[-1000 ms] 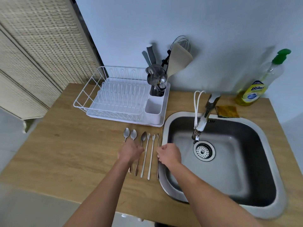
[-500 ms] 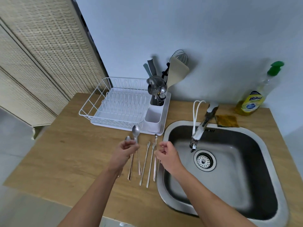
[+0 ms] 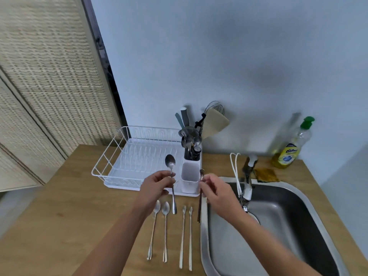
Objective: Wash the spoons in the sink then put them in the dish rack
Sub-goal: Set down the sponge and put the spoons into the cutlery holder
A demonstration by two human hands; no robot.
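My left hand [image 3: 157, 186] pinches a silver spoon [image 3: 170, 163] upright by its handle, bowl up, above the counter. My right hand [image 3: 216, 190] pinches a thin long-handled spoon [image 3: 199, 208], held upright at the sink's left rim. Several long spoons [image 3: 165, 232] lie side by side on the wooden counter below my hands. The white dish rack [image 3: 111, 156] stands behind them, with a white cutlery cup [image 3: 190, 177] at its right end. The steel sink [image 3: 282, 226] is at the right, under the tap [image 3: 247, 182].
A dark utensil holder [image 3: 192, 152] with a whisk, spatula and cutlery stands at the rack's back right. A yellow dish soap bottle [image 3: 288, 150] and a sponge [image 3: 265, 174] sit behind the sink. A woven cabinet door [image 3: 49, 86] is at the left.
Both hands have lifted from the row of spoons, each raising one spoon off the counter. The camera has tilted up.
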